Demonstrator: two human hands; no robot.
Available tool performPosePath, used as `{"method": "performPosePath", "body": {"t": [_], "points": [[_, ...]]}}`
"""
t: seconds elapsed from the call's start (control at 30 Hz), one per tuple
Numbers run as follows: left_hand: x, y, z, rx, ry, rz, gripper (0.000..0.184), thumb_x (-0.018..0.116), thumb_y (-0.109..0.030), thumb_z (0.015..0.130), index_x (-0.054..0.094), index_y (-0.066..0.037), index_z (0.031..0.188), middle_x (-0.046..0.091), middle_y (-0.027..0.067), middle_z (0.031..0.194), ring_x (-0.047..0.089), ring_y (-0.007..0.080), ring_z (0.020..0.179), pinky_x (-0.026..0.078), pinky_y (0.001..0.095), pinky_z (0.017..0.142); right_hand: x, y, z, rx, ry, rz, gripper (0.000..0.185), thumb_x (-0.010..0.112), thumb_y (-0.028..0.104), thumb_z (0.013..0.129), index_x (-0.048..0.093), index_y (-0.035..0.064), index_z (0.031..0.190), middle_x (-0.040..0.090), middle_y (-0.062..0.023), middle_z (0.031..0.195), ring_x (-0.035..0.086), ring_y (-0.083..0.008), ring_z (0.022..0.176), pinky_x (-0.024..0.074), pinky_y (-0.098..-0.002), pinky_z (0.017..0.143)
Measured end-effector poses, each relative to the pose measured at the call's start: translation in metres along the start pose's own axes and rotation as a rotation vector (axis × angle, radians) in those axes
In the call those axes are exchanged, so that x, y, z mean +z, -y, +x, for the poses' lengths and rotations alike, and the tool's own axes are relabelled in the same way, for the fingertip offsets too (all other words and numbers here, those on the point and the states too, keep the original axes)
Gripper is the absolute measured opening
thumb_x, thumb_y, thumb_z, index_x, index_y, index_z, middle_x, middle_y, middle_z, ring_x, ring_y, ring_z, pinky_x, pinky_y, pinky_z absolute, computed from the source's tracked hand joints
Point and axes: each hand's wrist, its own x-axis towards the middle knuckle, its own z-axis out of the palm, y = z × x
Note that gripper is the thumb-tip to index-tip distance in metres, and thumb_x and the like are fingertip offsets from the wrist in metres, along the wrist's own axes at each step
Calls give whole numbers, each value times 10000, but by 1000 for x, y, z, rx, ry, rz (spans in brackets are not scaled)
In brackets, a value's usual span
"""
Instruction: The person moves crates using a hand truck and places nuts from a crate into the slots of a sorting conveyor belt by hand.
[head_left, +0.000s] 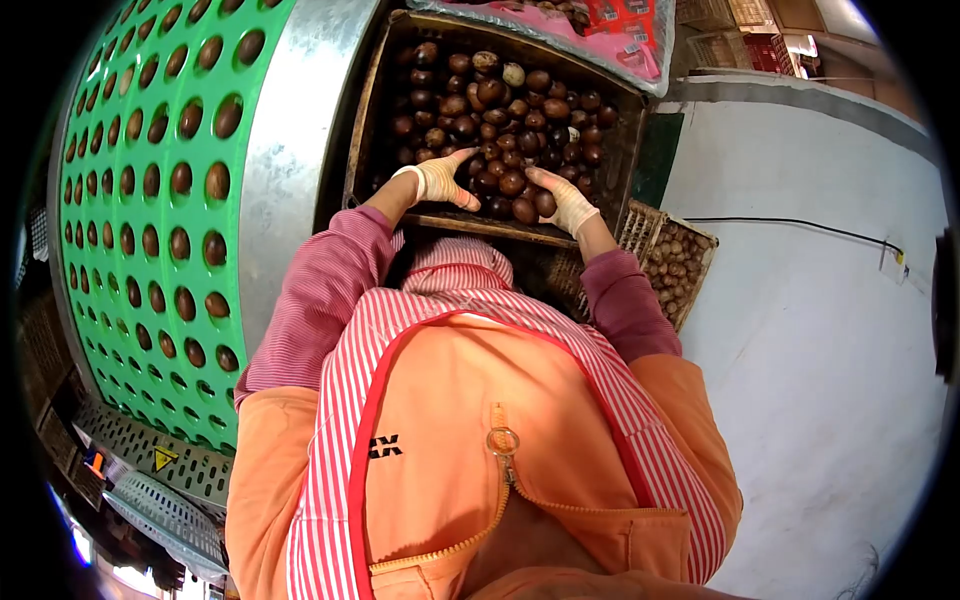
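Note:
A dark wooden crate (362, 130) holds a heap of round brown nuts or eggs (500, 115), mostly glossy and dark, a few paler. My left hand (442, 182), in a cream glove with bare fingertips, is over the crate's near left part, thumb and fingers spread beside the heap. My right hand (563, 198), gloved the same way, lies at the near right part of the heap, its thumb and fingers against a round brown piece (545, 203). Whether that piece is gripped or only touched is hard to tell.
A green perforated drum (140, 215) with brown pieces in its holes stands left, beside a metal rim (295, 130). A basket of paler round pieces (675, 262) is at the right. Pink and red packaging (620, 35) lies behind the crate. A white wall (800, 300) is at right.

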Motion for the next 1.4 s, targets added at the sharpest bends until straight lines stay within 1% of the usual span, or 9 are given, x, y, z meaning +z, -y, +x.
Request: {"method": "performPosePath", "body": {"t": [0.13, 0.27, 0.3, 0.43, 0.67, 0.93, 1.13, 1.23, 1.4], "points": [[7, -14, -6, -96, -58, 181, 1232, 893, -399, 589, 155, -136, 1541, 311, 241, 1510, 361, 379, 1376, 367, 434, 1089, 1, -22, 13, -107, 1, 3, 813, 747, 343, 845, 315, 164, 1510, 403, -76, 1479, 448, -237, 1311, 448, -442, 1008], [5, -15, -11, -155, -33, 206, 1285, 894, -443, 571, 105, -167, 1547, 219, 237, 1535, 330, 415, 1381, 374, 488, 1079, 46, -4, -6, -119, -5, -236, 930, 761, 429, 795, 254, 194, 1538, 256, -133, 1566, 248, -349, 1424, 285, -537, 1092], [5, -13, -12, -134, -60, 210, 1265, 901, -409, 580, 122, -143, 1540, 333, 238, 1486, 377, 386, 1362, 389, 457, 1066, 57, 4, -14, -62, -112, -399, 934, 755, 463, 791, 258, 199, 1536, 221, -130, 1582, 211, -359, 1439, 274, -500, 1115], [-11, 4, 7, -29, 38, 1, 1256, 921, -309, 581, 122, -83, 1523, 555, 231, 1286, 514, 336, 1245, 416, 397, 1026, 60, 12, -6, -59, 81, -207, 889, 738, 424, 823, 252, 200, 1534, 232, -109, 1576, 230, -346, 1434, 361, -482, 1067], [-17, -15, -1, -126, -9, 218, 1317, 920, -377, 561, 80, -104, 1538, 255, 268, 1512, 386, 388, 1350, 383, 461, 1079, 70, 8, 19, -100, 85, -52, 857, 711, 321, 869, 201, 175, 1541, 273, -89, 1557, 333, -272, 1394, 444, -426, 1010], [-13, 16, 7, 61, -72, -257, 1267, 924, -315, 568, 127, -68, 1521, 526, 235, 1315, 518, 307, 1230, 430, 389, 1018, 95, 3, 12, -68, 45, 233, 769, 699, 336, 873, 268, 205, 1495, 432, -111, 1409, 510, -290, 1197, 535, -495, 799], [-2, 11, 19, 98, -182, -101, 1246, 911, -340, 536, 197, -3, 1500, 552, 223, 1281, 558, 277, 1167, 455, 343, 986, 84, 1, 39, -55, 67, 115, 459, 619, 424, 898, 502, 208, 1285, 590, -52, 1107, 622, -194, 830, 515, -345, 544], [2, -5, 6, 44, -176, -351, 1149, 893, -215, 595, 216, -94, 1517, 575, 176, 1240, 644, 227, 949, 571, 336, 588, 77, 3, 40, 36, 133, 160, 374, 646, 460, 868, 574, 199, 1125, 614, -9, 894, 598, -158, 688, 475, -293, 487], [-10, -11, 25, 117, -328, -151, 1198, 915, -295, 530, 256, -93, 1510, 515, 213, 1344, 529, 305, 1229, 522, 402, 915, 75, 27, 22, 11, 95, 192, 483, 696, 571, 787, 618, 204, 1093, 634, 28, 917, 579, -151, 686, 456, -294, 478]]}}
